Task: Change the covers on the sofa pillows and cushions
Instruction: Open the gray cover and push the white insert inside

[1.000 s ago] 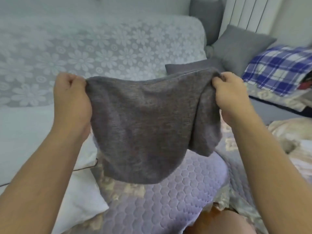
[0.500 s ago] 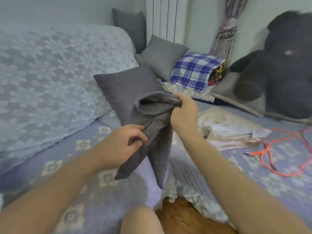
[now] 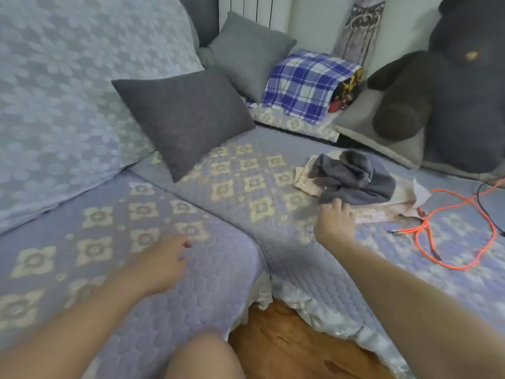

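A crumpled dark grey pillow cover [image 3: 355, 177] lies on a pale beige cover [image 3: 401, 203] on the sofa seat at the right. My right hand [image 3: 334, 221] hovers just below it, fingers spread, fingertips at its lower edge, holding nothing. My left hand [image 3: 161, 262] hangs over the quilted seat [image 3: 218, 263] with loosely curled fingers, empty. A dark grey pillow [image 3: 183, 119] leans against the flowered backrest [image 3: 68, 99]. A lighter grey pillow [image 3: 251, 50] stands in the corner behind it.
A blue plaid cloth [image 3: 306, 83] covers something at the back. A big dark plush bear [image 3: 442, 86] sits at the right on a grey cushion [image 3: 382, 138]. An orange cord [image 3: 451, 231] lies looped on the seat. Wooden floor [image 3: 295, 348] and my knee [image 3: 205, 356] show below.
The grey cover left both my hands and now lies crumpled on the beige cover at the right. My view swung right. Both hands are empty.
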